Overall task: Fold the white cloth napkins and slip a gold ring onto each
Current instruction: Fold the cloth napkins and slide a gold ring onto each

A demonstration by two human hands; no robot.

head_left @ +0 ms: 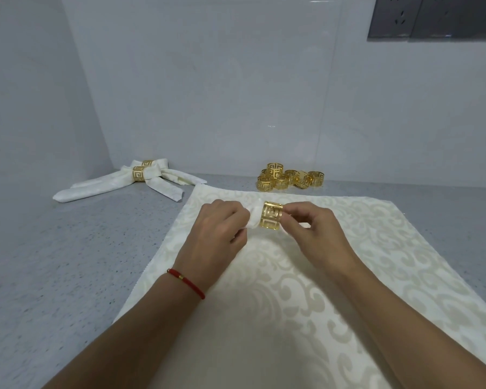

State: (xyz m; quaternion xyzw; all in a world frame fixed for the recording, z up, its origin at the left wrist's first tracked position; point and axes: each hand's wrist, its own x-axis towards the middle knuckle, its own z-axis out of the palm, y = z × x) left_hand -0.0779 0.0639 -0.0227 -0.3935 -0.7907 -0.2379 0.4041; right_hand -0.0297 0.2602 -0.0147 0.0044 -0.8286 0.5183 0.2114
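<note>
Two hands above the speckled grey worktop (68, 276): left hand (219, 234) fingers pinch the white patterned cloth napkin (292, 304); right hand (317, 231) fingers pinch the gold fretwork ring (271, 219).

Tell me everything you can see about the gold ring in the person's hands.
The gold ring is a wide, shiny, metal-looking band cut through with a square maze pattern. It lies on its side above the spread napkin, its opening facing left and right. The right hand pinches its right edge, and the left hand holds a bunched bit of white cloth at its left opening.
</note>
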